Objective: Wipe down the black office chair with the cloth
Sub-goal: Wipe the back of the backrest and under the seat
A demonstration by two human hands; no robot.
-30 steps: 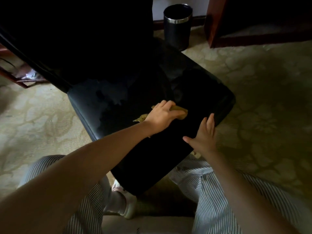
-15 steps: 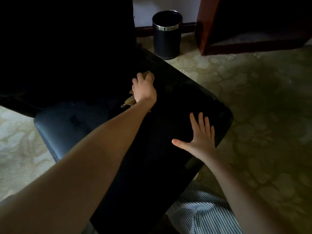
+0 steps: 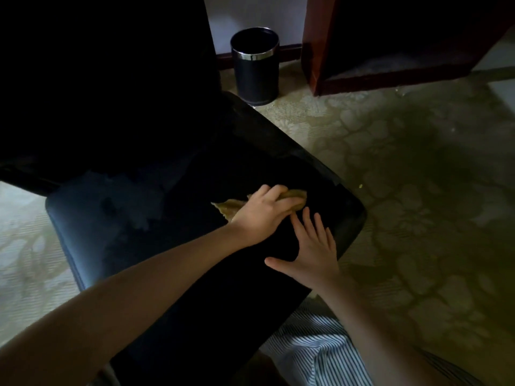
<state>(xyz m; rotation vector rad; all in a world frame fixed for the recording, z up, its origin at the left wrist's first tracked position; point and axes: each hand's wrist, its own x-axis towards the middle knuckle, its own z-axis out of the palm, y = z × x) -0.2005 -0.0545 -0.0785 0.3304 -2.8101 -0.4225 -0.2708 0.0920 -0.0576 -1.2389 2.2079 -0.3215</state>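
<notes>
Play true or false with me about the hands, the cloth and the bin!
1. The left hand holds the cloth against the chair seat. True.
2. The right hand is squeezed into a fist. False: it lies flat on the seat with its fingers spread.
3. The bin stands upright on the carpet. True.
4. The cloth is bright blue. False: it looks yellowish-brown.
</notes>
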